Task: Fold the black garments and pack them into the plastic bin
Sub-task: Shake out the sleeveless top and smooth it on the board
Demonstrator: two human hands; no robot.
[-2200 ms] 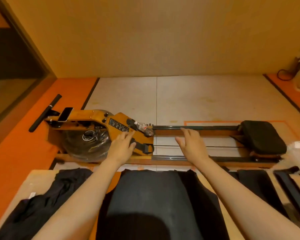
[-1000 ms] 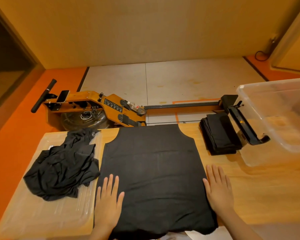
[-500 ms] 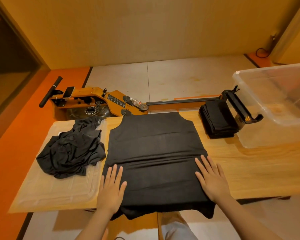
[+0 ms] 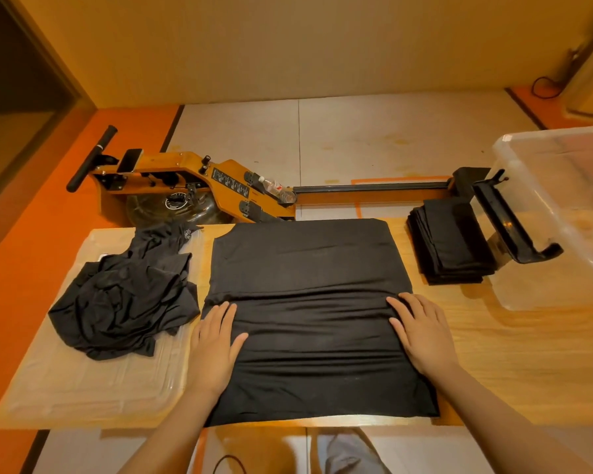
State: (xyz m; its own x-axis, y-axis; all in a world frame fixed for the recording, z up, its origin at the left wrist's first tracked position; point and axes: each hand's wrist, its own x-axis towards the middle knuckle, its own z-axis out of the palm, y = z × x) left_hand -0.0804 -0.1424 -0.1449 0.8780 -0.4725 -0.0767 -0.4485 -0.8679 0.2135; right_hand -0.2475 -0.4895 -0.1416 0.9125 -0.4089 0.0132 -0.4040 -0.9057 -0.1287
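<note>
Wooden table [image 4: 493, 354]: light grain, flat top, straight near edge.

Rowing machine [image 4: 192, 179] on the floor behind the table: orange-brown wood frame, black handle bar, clear round tank, long dark rail running right.

Black garment [image 4: 308, 268]: soft matte knit, spread flat at table centre. Roughly rectangular, curved cut-out at its far-left corner. Several shallow ridges run side to side across its middle, between the hands. Near hem lies at the table's near edge.

Plastic bin [image 4: 562, 200]: translucent, rounded corners, thick rim, at the far-right of the table. Black latch [image 4: 514, 227] on its left side, long bar with a hooked end.

Clear plastic lid [image 4: 83, 388]: ribbed, glossy, rounded rectangle, lying flat on the table's left end.

Crumpled garments [image 4: 127, 295]: black, slightly shiny, bunched in an irregular heap on the lid's far half, one edge just beside the flat garment.

Folded stack [image 4: 449, 248]: black, squared-off layers, on the table between the flat garment and the bin, outside the bin.

Left hand [image 4: 214, 340]: flat, fingers straight and together, palm down on the garment's left edge.

Right hand [image 4: 423, 333]: flat, fingers straight, slightly spread, palm down on the garment's right edge.

Clear bottle [image 4: 276, 188] lying on the rower frame.
</note>
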